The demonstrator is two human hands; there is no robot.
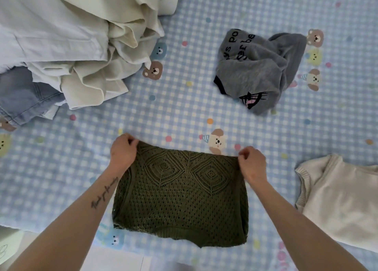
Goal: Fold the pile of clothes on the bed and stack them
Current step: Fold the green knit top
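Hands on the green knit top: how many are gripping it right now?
2. The left hand pinches the green knit top at its far left corner; the right hand pinches its far right corner.

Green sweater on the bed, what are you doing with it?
A person is folding laundry. The left hand and right hand each pinch a far corner of the green sweater, which lies flat on the bed. A pile of pale clothes and jeans waits at the left, a crumpled grey top lies ahead, and a cream knit lies at the right.
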